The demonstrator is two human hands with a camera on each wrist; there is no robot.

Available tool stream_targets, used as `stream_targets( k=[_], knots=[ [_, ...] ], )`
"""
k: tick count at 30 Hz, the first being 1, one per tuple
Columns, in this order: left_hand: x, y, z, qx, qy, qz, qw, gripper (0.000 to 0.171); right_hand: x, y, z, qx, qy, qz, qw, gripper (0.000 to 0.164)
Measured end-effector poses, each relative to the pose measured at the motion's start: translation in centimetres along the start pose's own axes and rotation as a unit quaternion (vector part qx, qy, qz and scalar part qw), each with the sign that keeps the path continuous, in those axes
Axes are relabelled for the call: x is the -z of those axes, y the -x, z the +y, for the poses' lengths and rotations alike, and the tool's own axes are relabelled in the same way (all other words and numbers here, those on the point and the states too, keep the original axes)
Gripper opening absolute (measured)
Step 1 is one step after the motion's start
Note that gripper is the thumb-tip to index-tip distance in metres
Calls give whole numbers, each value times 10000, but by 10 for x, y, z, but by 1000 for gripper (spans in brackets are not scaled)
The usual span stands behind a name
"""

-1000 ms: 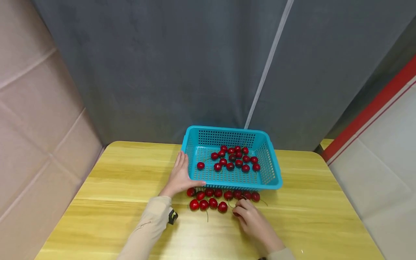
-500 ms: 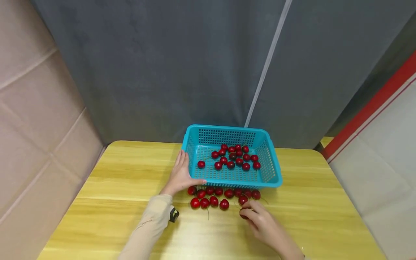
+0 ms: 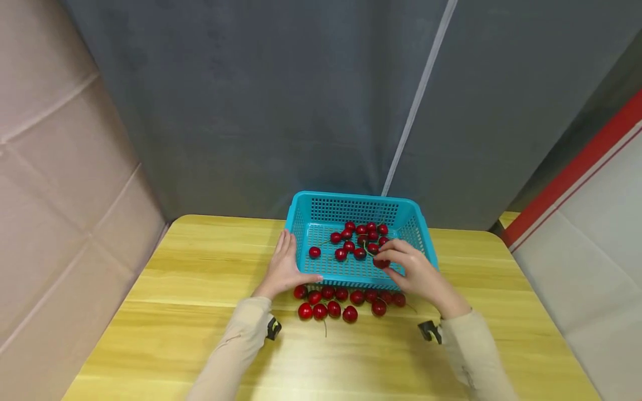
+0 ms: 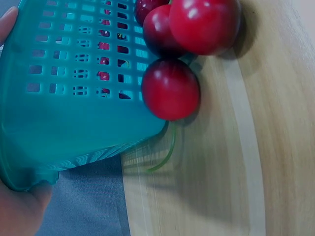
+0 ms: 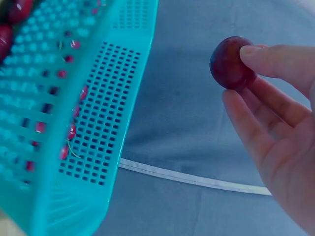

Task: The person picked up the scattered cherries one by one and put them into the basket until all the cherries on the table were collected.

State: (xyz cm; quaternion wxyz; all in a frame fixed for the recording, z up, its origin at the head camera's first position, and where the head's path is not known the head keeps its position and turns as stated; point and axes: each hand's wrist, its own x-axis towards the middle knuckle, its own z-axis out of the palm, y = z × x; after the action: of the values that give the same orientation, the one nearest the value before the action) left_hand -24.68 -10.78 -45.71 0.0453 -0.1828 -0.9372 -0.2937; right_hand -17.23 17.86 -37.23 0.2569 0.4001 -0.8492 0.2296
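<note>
My right hand (image 3: 413,273) pinches a dark red cherry (image 5: 231,63) between thumb and fingertips; in the head view it overlaps the front right part of a turquoise plastic basket (image 3: 351,280). Several cherries (image 3: 349,246) lie inside the basket, some with green stems. At the basket's left front corner rests my left hand (image 3: 287,270), fingers straight along the left side and thumb on the front rim. More cherries (image 3: 334,309) lie on the table in two loose rows before the basket. One cherry (image 4: 171,89) touches or nearly touches the basket wall in the left wrist view.
The basket stands near the back edge of a yellow wood-grain table (image 3: 200,278). Behind it hangs a dark grey curtain (image 3: 251,111) with a pale strip. A pinkish padded wall (image 3: 60,195) is at left, a white panel (image 3: 602,267) with a red band at right.
My right hand has picked a cherry off the right end of the front row and carried it up and forward over the basket. The left hand stays at the basket's corner.
</note>
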Motion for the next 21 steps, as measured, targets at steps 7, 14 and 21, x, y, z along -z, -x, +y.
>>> stream_targets(
  k=[7, 14, 21],
  knots=[
    [0, -1, 0, 44, -48, -67, 10000, 128, -4, -42, 30, -843, -149, -916, 9921, 23],
    [1, -1, -1, 51, -18, 12, 10000, 129, -21, -72, 59, -1446, -417, -1600, 9756, 21],
    [-2, -1, 0, 63, 35, -36, 10000, 130, -42, -88, 84, -1483, -429, -2180, 9637, 23]
  ],
)
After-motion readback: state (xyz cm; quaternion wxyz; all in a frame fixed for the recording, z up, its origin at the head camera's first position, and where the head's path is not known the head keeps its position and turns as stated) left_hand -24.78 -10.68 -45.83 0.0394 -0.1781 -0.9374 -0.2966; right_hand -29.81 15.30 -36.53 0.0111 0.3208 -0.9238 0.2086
